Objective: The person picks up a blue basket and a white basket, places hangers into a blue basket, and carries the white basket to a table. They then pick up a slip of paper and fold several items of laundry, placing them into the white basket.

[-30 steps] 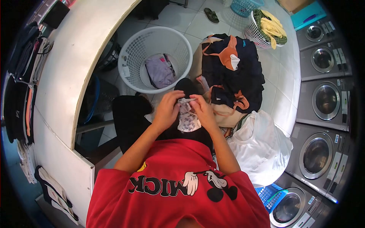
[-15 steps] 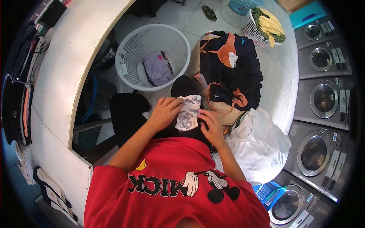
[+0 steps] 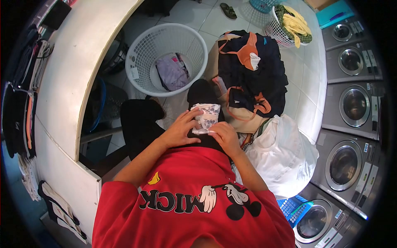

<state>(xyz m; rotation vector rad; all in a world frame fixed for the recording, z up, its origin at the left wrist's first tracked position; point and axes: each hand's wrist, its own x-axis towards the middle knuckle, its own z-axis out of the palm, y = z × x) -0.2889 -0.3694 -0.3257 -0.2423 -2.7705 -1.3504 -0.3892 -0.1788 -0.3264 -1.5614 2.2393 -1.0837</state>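
1. As the head view looks down over a red shirt [image 3: 182, 173], two bare hands meet at a small cloth [image 3: 209, 112] above dark trousers [image 3: 141, 124].
2. White with a greyish flower print, the cloth is folded into a compact bundle and sits over the person's lap, between the two hands.
3. The left hand [image 3: 180, 129] is half curled, its fingers a little apart and touching the cloth's left side; whether they grip it or only press on it, one cannot tell.
4. The right hand [image 3: 226, 135] pinches the lower right edge of the cloth with its fingertips.
5. Ahead, a little to the left, a white basket [image 3: 140, 53] stands on the tiled floor [image 3: 186, 14], with a lilac garment [image 3: 170, 74] at its bottom.
6. Right of that basket lies a heap of dark clothes [image 3: 271, 76], with an orange bra [image 3: 247, 51] on top.
7. Just beside the right forearm bulges a white bundle [image 3: 281, 161].
8. Farther off, a second basket [image 3: 273, 31] holds yellow and green clothes [image 3: 295, 25], and a sandal [image 3: 228, 10] lies to its left.
9. Grey washing machines [image 3: 355, 105] line the right side; a white tabletop [image 3: 78, 82] runs along the left.
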